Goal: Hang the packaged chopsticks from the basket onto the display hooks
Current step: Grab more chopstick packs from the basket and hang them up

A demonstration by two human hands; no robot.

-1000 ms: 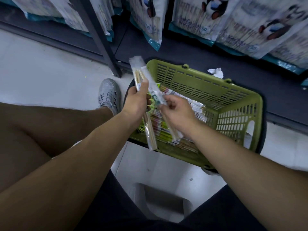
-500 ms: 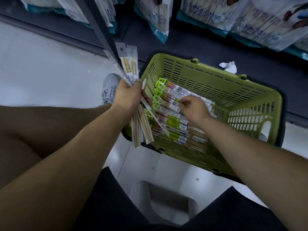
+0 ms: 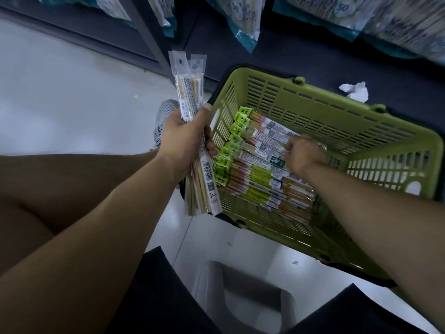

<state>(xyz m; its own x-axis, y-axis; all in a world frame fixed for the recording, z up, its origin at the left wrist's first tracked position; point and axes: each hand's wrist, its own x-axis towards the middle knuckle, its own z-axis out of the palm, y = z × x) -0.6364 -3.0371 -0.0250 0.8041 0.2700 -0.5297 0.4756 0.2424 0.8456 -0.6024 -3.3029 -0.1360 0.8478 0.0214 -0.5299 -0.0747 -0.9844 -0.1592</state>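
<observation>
Inside the green basket (image 3: 337,102), the packaged chopsticks (image 3: 260,179) lay stacked, long axes running left to right with hang tabs leftward. The right hand (image 3: 304,156) sat upon them, fingers curled downward; a pinch could not be confirmed. The left hand (image 3: 185,141) gripped an upright bundle (image 3: 190,88) just beside the basket

We see a dim, bluish scene, brightest on the pale floor (image 3: 60,104) at the far left. The hanging packets (image 3: 349,18) at the far right smear with blur. The basket (image 3: 313,97) softens toward its right side, and straight lines bow near the edges.
</observation>
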